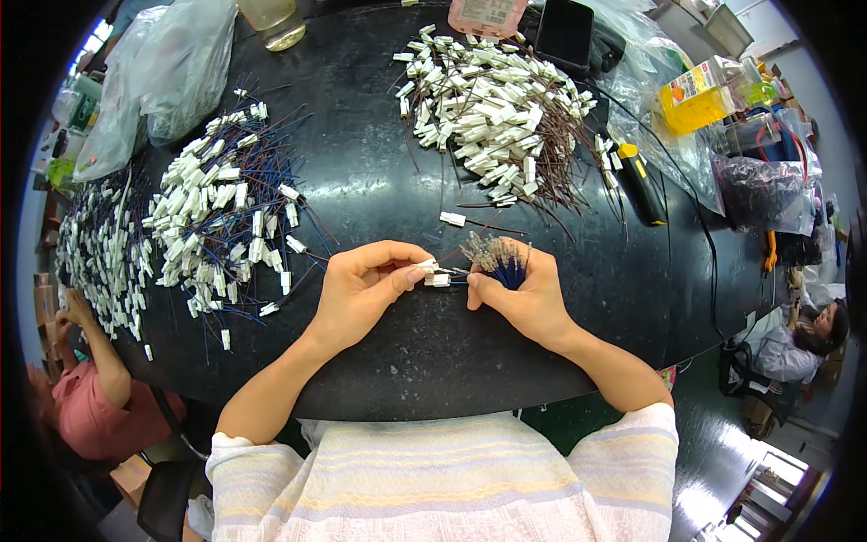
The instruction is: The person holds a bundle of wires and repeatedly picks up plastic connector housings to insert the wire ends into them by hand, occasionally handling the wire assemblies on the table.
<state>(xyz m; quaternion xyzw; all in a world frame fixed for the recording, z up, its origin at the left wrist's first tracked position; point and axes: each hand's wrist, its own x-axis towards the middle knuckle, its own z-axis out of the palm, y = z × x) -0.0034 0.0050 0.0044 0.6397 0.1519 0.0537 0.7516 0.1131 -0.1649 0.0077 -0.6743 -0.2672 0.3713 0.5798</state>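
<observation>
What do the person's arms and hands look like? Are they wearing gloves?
No gloves! The left hand and right hand are bare, with no rings or watch showing. The forearms are bare too. The sleeves are short, loose and whitish, with pale yellow and purplish stripes.

At the top centre of the frame, you have lines of small print on a pink container (488,18), too small to make out. Toward the upper right, your bottle of yellow liquid (695,113) bears a tilted, colourful label (692,85), and at the upper left edge another bottle (83,101) shows green labelling, its lettering unclear.
</observation>
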